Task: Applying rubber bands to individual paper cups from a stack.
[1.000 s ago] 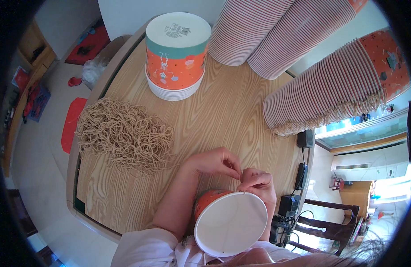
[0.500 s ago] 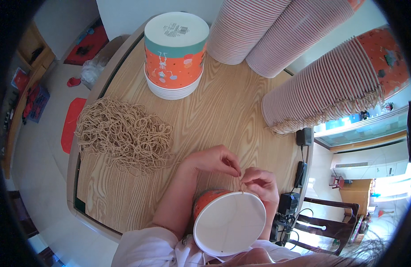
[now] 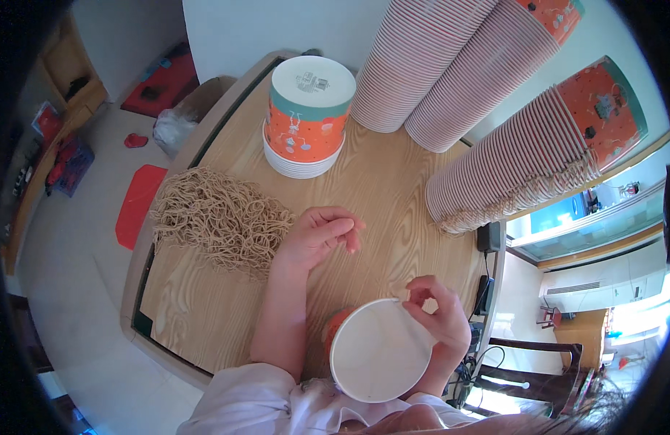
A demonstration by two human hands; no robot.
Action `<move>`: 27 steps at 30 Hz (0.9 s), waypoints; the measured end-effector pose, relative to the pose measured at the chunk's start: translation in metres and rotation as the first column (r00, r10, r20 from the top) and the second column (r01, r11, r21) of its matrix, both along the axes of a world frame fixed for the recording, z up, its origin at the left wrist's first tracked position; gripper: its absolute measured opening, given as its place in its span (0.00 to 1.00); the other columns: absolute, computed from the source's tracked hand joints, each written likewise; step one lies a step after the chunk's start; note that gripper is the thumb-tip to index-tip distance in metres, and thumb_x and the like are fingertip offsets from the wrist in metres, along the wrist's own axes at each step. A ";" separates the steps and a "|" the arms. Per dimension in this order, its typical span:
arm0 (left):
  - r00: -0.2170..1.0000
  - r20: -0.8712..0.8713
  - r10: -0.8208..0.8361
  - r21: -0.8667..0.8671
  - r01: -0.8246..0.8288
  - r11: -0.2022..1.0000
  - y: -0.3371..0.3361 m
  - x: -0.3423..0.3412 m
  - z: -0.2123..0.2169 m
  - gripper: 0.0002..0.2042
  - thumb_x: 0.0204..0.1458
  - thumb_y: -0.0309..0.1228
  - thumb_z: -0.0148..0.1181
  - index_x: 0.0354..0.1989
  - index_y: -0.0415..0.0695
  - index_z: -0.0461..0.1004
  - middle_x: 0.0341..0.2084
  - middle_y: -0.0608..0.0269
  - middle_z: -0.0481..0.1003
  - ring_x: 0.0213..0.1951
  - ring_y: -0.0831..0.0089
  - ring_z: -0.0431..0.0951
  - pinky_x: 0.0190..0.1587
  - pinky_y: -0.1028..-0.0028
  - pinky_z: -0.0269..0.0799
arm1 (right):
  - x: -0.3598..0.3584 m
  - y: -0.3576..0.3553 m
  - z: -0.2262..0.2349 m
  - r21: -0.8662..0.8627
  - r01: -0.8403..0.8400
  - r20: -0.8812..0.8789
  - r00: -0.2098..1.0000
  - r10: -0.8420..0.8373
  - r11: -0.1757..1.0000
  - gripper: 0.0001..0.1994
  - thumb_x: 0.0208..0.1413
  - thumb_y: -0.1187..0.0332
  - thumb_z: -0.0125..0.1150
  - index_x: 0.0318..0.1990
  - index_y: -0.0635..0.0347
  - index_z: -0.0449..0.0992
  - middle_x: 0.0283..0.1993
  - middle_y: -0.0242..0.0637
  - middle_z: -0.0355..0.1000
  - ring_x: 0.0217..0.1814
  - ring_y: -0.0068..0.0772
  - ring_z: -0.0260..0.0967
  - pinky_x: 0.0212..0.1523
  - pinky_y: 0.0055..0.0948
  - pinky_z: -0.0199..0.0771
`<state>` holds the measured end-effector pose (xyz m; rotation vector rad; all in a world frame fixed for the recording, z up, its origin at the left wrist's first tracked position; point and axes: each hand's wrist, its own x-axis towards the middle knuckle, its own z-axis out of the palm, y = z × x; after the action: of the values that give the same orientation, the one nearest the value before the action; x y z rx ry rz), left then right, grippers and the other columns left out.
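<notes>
while my left hand (image 3: 319,238) is hanging fingers-apart, i'm counting four stacks (image 3: 505,163), one tub (image 3: 382,351) by my right hand (image 3: 447,317), grip unclear.

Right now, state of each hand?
Left hand: loosely curled, nothing visibly held; can't tell if pinched shut.
Right hand: curled at the cup; can't tell if gripping.

The paper tub (image 3: 380,351) looks smooth, the string (image 3: 222,221) rough.

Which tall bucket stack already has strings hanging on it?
The rightmost tall stack: tan strings fringe its lower side. None show on the left tall stack or the middle tall stack.
</notes>
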<state>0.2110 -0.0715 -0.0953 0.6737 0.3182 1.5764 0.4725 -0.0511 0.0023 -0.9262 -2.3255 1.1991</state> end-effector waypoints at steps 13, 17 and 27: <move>0.971 -0.064 0.232 0.168 -0.218 0.961 -0.045 0.008 0.077 0.15 0.57 0.19 0.46 0.51 0.33 0.72 0.44 0.43 0.76 0.43 0.61 0.79 0.46 0.68 0.73 | 0.015 -0.029 0.033 -0.116 0.372 0.444 0.849 -0.287 0.921 0.08 0.57 0.73 0.56 0.42 0.64 0.78 0.23 0.35 0.74 0.20 0.20 0.69 0.23 0.21 0.69; 0.874 -0.350 0.336 0.018 -0.352 0.936 -0.066 0.008 0.087 0.12 0.53 0.19 0.54 0.46 0.35 0.76 0.41 0.50 0.78 0.41 0.66 0.80 0.43 0.72 0.75 | 0.009 -0.038 0.049 -0.090 0.043 0.283 0.959 -0.016 0.995 0.06 0.52 0.77 0.60 0.37 0.64 0.79 0.24 0.35 0.74 0.20 0.23 0.69 0.24 0.21 0.68; 0.318 -0.873 0.369 0.239 -0.382 0.893 -0.052 0.053 0.109 0.06 0.44 0.28 0.66 0.29 0.41 0.78 0.25 0.59 0.76 0.26 0.67 0.77 0.29 0.70 0.71 | -0.044 -0.019 0.036 0.168 0.234 -0.253 0.949 -0.188 0.957 0.14 0.42 0.74 0.72 0.36 0.66 0.74 0.35 0.39 0.75 0.39 0.31 0.73 0.41 0.26 0.72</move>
<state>0.2644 -0.1237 0.0139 1.5350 1.4164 1.4715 0.4287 -0.0697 0.0381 -0.8865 -2.0537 0.9184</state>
